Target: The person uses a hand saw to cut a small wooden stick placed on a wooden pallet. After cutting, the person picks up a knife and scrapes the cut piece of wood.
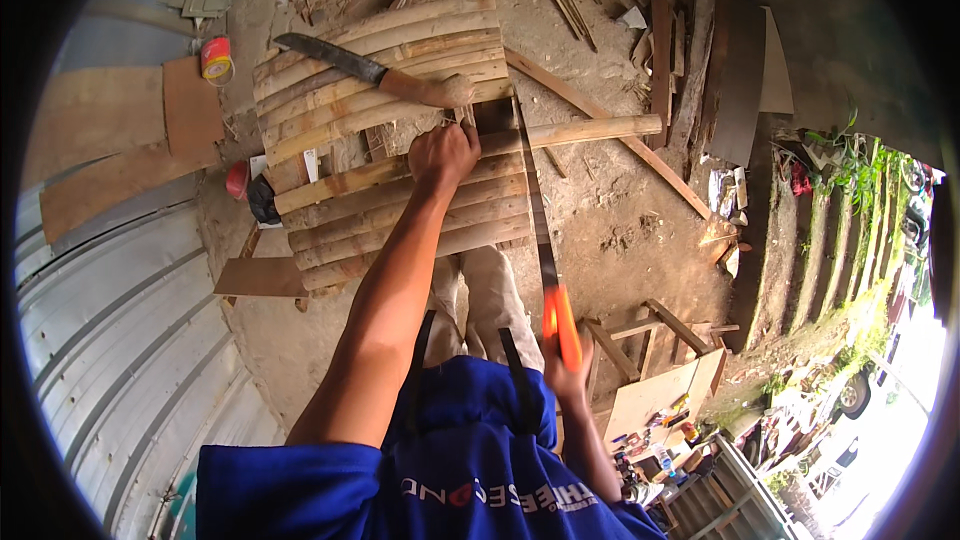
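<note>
My right hand (568, 368) is wrapped around the orange handle of a handsaw (540, 210), blurred a little by motion. Its long blade points away from me and crosses a long wooden pole (590, 129) beside the slatted bench top. Closed over that same pole, left of the blade, is my left hand (445, 153). The pole lies across the bench and sticks out past its right edge. Rounded wooden slats (400, 35) form the bench top, with a gap on the far side of the pole. A machete (375, 72) with a wooden handle rests on the far slats.
A corrugated metal wall (120, 310) runs along the left. On the dirt floor stand a red tin (216, 58) and a wooden frame (650, 330). A thin plank (610, 130) slants under the pole's right end. Boards (690, 60) lean at the far right.
</note>
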`<state>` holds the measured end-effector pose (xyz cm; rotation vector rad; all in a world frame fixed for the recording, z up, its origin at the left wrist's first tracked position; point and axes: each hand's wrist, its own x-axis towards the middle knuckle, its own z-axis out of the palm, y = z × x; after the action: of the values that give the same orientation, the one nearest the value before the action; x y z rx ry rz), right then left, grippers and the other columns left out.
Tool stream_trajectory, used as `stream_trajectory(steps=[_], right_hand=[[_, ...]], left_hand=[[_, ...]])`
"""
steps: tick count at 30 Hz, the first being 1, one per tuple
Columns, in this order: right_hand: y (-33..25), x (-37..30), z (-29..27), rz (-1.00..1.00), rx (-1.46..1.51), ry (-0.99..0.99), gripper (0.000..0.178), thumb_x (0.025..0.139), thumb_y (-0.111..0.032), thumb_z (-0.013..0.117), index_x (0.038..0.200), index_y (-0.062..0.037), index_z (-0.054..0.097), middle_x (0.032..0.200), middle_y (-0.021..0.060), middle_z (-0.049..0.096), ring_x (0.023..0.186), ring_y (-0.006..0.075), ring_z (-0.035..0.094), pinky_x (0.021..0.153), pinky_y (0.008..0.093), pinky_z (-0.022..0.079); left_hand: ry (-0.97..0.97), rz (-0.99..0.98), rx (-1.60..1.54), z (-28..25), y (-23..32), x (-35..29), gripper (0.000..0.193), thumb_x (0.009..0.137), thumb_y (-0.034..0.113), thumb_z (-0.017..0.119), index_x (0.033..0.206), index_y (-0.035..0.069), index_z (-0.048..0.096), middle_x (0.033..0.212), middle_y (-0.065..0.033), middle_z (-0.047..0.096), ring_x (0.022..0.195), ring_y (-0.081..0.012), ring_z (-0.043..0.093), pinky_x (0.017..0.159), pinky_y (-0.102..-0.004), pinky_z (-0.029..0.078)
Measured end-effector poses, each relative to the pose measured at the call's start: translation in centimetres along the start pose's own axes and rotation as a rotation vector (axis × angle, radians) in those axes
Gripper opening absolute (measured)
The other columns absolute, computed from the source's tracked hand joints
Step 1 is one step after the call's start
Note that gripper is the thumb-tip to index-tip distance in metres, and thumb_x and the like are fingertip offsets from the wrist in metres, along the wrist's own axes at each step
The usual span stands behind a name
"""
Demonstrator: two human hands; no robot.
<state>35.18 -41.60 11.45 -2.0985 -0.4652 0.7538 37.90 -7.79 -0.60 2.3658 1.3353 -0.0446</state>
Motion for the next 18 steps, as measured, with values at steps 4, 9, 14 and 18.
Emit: stream_trajectory(steps=[4,9,14,18], right_hand=[[-1.9,-4.7,-2.2,0.053,0.148,0.027,0.025,0.081,-0.006,0.053,0.057,-0.0037,0.049,0.051,-0.0016,0.044,0.047,0.0068,0.042,0.044,0.0269,0.035],[-6.3,14.2,4.0,0.254,0.14,0.028,0.016,0.084,-0.007,0.058,0.069,-0.002,0.054,0.053,-0.0052,0.045,0.046,0.0036,0.04,0.041,0.0235,0.03],[-5.3,11.4,3.9,0.179,0.159,0.066,0.027,0.083,-0.01,0.057,0.06,0.0009,0.048,0.051,-0.0015,0.043,0.051,0.0052,0.04,0.044,0.0315,0.033],[-5.3,-3.2,-2.3,0.11,-0.027,-0.003,0.021,0.079,-0.006,0.054,0.06,-0.0001,0.05,0.052,-0.0002,0.046,0.05,0.0069,0.043,0.047,0.0288,0.037]], left_hand=[[-0.003,0.006,-0.013,0.4,0.0,-0.2,0.041,0.09,0.034,0.051,0.065,0.007,0.07,0.068,-0.0178,0.068,0.062,-0.0319,0.069,0.061,-0.0421,0.056],[-0.05,0.028,-0.06,-0.2,-0.1,-0.2,0.05,0.095,0.035,0.044,0.067,0.003,0.07,0.072,-0.0239,0.067,0.068,-0.0372,0.069,0.069,-0.0475,0.055],[-0.073,0.028,-0.079,-0.3,0.0,0.4,0.05,0.095,0.034,0.043,0.067,0.002,0.07,0.07,-0.0247,0.066,0.067,-0.0381,0.069,0.068,-0.0484,0.055],[0.017,0.043,-0.108,0.3,-0.2,0.1,0.05,0.094,0.034,0.044,0.065,0.002,0.069,0.064,-0.0226,0.065,0.06,-0.0383,0.067,0.062,-0.0477,0.055]])
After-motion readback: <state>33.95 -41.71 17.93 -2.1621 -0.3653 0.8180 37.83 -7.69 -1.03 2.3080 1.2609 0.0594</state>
